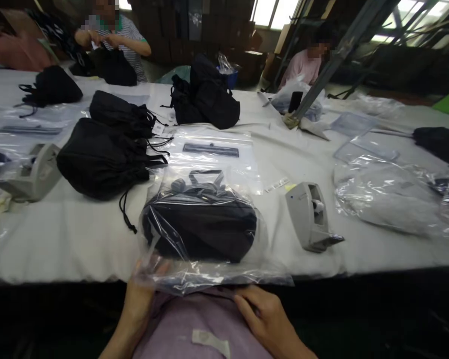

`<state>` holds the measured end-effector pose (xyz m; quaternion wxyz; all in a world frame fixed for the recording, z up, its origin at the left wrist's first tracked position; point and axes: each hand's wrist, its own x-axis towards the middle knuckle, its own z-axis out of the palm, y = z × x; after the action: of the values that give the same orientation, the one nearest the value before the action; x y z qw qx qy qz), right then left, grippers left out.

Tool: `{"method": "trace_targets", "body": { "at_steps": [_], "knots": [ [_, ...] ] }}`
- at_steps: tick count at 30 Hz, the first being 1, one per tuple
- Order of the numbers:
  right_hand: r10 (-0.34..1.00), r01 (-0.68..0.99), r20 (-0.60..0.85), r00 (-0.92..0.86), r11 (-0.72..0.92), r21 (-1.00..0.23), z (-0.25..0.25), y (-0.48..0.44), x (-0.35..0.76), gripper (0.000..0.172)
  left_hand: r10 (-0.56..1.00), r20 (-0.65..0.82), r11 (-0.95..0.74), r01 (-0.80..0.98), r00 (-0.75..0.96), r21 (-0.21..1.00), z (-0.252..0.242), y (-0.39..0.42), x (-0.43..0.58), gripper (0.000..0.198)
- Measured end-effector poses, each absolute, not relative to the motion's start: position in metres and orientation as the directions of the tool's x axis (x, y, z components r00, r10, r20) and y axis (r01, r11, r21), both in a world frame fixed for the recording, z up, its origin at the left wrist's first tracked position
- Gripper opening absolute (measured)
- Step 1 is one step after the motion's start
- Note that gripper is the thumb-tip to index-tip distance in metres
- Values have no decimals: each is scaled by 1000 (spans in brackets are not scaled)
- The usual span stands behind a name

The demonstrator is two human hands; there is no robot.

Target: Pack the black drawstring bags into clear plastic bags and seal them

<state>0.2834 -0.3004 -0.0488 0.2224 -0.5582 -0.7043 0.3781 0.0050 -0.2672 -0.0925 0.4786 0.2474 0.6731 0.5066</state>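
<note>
In front of me at the table edge lies a black drawstring bag (pixel 200 227) inside a clear plastic bag (pixel 217 274). The plastic bag's near edge hangs toward my body. At its lower left corner is my left hand (pixel 144 286), closed on the plastic, its fingers blurred and partly seen through the film. My right hand (pixel 264 311) is closed at the near edge, right of the middle, thumb against curled fingers; its fingertips are partly hidden. Just beyond the wrapped bag rests a flat clear plastic bag (pixel 247 172) with a dark printed strip.
Black drawstring bags (pixel 101 162) lie to the left, with more black bags (pixel 209 97) farther back. Grey tape dispensers stand at right (pixel 309 217) and left (pixel 41 172). Clear plastic (pixel 389 199) covers the right side. A slanted metal post (pixel 336 62) rises beyond. Two people sit across the table.
</note>
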Motion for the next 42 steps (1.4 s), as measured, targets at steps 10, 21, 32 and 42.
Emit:
{"method": "trace_targets", "body": {
  "at_steps": [10, 21, 32, 42],
  "knots": [
    [675, 679, 329, -660, 724, -123, -47, -189, 242, 50, 907, -387, 396, 24, -166, 918, -72, -247, -51, 51],
    [995, 306, -101, -20, -90, -948, -63, -212, 259, 32, 878, -104, 234, 229, -467, 945, -55, -237, -67, 47],
    [899, -340, -368, 238, -277, -899, -81, -217, 234, 38, 940, -192, 178, -76, -282, 981, -72, -273, 18, 28],
    [890, -661, -389, 236, -146, -736, -31, -158, 214, 26, 959, 2, 28, 102, -284, 994, -53, -215, -4, 28]
  ]
}}
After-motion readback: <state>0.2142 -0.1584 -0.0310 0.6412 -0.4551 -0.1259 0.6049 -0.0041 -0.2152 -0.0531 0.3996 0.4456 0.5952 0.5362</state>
